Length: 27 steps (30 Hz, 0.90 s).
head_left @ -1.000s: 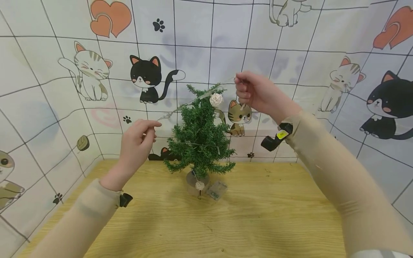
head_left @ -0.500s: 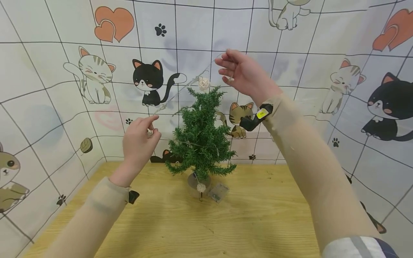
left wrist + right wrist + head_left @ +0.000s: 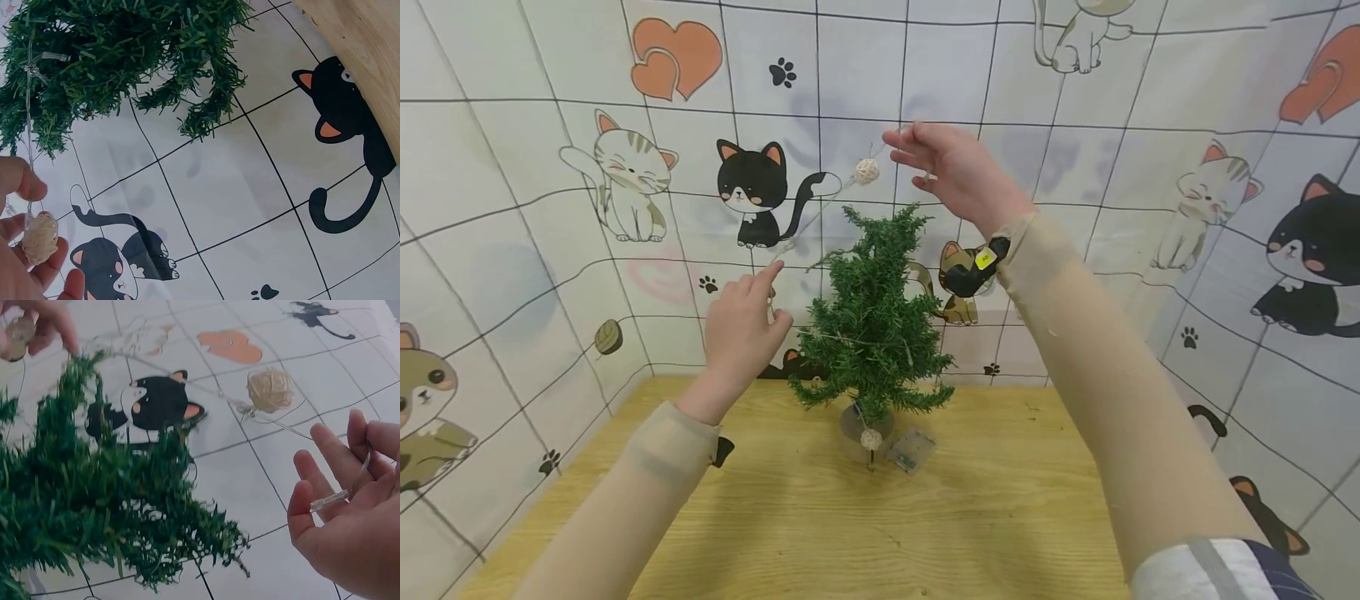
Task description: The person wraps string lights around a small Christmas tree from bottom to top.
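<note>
A small green artificial Christmas tree (image 3: 880, 325) stands on the table, with part of a light string wound round its middle. Above its top, the right hand (image 3: 955, 171) pinches the string's clear wire between thumb and index finger. A small clear bulb (image 3: 330, 500) hangs by that palm in the right wrist view. The left hand (image 3: 745, 325), left of the tree, holds the same string, a woven ball (image 3: 40, 239) lying among its fingers. Between both hands the wire slants upward past the treetop, carrying another pale woven ball (image 3: 867, 171).
A clear battery box (image 3: 913, 451) lies beside the tree's round base (image 3: 853, 450). One more woven ball (image 3: 871, 439) hangs in front of that base. The wooden table (image 3: 850, 533) meets a cat-print cloth (image 3: 857, 75) at the back and sides.
The right hand has risen and moved left, lifting the stretched string and its woven ball off the treetop to its upper left. The left hand has shifted slightly up and right.
</note>
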### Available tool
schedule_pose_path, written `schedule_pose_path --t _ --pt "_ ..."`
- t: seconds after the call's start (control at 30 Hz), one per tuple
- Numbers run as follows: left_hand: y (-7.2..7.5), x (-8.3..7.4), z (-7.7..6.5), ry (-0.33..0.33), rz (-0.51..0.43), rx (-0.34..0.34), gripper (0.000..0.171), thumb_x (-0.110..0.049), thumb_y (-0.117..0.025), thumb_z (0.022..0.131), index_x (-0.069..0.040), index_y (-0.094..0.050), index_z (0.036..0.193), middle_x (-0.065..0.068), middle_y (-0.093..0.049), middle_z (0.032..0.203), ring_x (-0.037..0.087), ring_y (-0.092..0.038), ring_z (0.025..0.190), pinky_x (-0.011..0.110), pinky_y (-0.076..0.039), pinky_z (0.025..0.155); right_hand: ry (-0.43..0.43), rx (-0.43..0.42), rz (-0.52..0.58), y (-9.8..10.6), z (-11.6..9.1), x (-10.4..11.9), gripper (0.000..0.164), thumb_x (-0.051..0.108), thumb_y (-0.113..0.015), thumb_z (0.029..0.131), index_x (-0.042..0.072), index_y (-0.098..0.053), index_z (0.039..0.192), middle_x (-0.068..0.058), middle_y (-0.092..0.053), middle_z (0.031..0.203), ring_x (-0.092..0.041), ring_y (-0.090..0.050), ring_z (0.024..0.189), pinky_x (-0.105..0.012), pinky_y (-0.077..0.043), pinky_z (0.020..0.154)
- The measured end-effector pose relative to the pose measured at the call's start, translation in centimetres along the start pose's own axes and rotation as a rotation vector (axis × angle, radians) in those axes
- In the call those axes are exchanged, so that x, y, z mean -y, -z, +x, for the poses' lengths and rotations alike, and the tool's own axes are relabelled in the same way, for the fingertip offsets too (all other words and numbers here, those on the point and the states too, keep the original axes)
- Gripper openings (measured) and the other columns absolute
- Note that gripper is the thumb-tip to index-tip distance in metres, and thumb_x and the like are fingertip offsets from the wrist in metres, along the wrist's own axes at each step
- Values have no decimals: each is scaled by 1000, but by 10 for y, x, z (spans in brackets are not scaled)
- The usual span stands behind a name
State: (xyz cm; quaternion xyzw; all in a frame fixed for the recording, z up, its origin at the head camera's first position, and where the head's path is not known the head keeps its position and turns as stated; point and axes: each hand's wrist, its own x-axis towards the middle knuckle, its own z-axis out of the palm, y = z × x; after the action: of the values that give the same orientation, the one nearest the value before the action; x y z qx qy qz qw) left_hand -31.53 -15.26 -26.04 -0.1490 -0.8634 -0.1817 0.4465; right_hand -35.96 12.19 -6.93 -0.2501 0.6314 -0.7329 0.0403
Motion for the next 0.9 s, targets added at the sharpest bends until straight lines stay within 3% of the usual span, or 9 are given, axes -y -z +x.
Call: schedule_pose_path --t 0.17,0.33,0.7,0.9 --pt "0 -1 4 46 51 139 71 -18 -58 83 -19 -38 150 7 -59 97 32 -50 89 46 -38 66 -7 3 -120 10 8 -8 22 22 -44 105 3 -54 102 3 -49 144 -15 -34 136 -41 -18 106" --pt "-1 0 6 75 61 242 78 -27 -59 84 -26 -26 155 7 -57 97 31 -48 88 46 -38 65 -41 10 -131 19 17 -17 21 23 -45 105 5 -53 97 4 -43 149 -15 -24 142 -44 -15 109" --pt "-7 4 10 136 -2 307 81 -30 -59 83 -30 -22 155 5 -53 90 28 -45 82 41 -34 59 -80 26 -220 25 28 -27 19 24 -45 104 10 -55 95 8 -40 151 -14 -18 145 -46 -12 113" --pt "-11 8 11 139 -12 347 70 -27 -53 87 -28 -30 154 11 -56 105 31 -46 87 42 -35 59 -126 22 -302 34 31 -32 18 23 -42 105 10 -51 98 6 -34 154 -15 -12 146 -45 -12 115"
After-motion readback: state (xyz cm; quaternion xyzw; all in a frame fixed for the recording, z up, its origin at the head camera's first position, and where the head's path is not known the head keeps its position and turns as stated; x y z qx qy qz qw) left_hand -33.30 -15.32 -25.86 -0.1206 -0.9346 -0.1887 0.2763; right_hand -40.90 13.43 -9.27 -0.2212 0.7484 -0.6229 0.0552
